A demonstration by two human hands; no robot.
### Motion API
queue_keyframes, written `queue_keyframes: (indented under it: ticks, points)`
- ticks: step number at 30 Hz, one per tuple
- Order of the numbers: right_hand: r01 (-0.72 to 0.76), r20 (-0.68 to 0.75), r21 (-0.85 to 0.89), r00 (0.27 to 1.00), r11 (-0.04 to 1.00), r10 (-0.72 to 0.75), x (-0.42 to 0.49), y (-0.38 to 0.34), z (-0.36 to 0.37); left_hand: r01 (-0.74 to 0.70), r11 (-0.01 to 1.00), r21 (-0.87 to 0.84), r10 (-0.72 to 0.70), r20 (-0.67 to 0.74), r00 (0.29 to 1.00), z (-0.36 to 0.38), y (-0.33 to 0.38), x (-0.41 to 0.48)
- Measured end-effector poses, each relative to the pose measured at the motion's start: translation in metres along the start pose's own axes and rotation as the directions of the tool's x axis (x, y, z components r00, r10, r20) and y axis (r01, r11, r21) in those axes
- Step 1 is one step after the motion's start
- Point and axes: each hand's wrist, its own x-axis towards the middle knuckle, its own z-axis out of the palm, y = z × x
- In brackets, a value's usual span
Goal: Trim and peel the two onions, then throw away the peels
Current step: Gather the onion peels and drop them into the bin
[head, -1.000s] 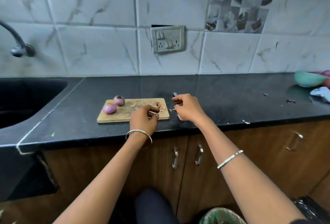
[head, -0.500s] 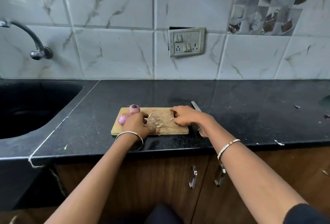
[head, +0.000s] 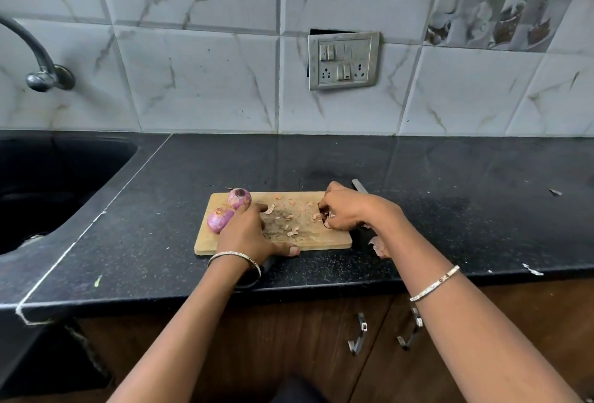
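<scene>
Head cam: I've got my right hand pinching peel scraps off the board, left hand spread flat beside the 2 onions, so a careless sweep could knock them rolling or scatter bits onto the counter.

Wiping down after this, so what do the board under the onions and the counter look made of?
Cutting board: looks like unfinished pale wood or bamboo, matte, with a darker worn patch mid-board. Counter: seems polished black stone, likely granite, given its fine speckle and the glossy tile reflections.
</scene>
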Motion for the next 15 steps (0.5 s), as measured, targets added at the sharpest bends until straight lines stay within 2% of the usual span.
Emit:
queue_keyframes:
  ticks: [4, 8, 10, 15]
  points:
    - [-0.015, -0.141, -0.004, 0.99, 1.0, 0.015, -0.003, -0.002, -0.006, 0.013, 0.998, -0.058, -0.012, 0.009, 1.0, 0.001, -0.004, 0.002]
    - [0.004, -0.28, 0.106, 0.96, 0.994, 0.026, -0.007, 0.001, 0.007, 0.029, 0.995, -0.095, -0.028, 0.01, 1.0, 0.002, -0.006, 0.004]
    - [0.011, -0.279, 0.123, 0.96, 0.992, 0.024, -0.008, 0.002, 0.011, 0.031, 0.994, -0.104, -0.029, 0.017, 0.999, 0.001, -0.007, 0.005]
    - [0.051, -0.167, 0.101, 0.985, 0.994, -0.034, -0.027, 0.01, -0.009, 0.028, 0.994, -0.11, -0.025, 0.029, 0.999, 0.002, -0.008, 0.004]
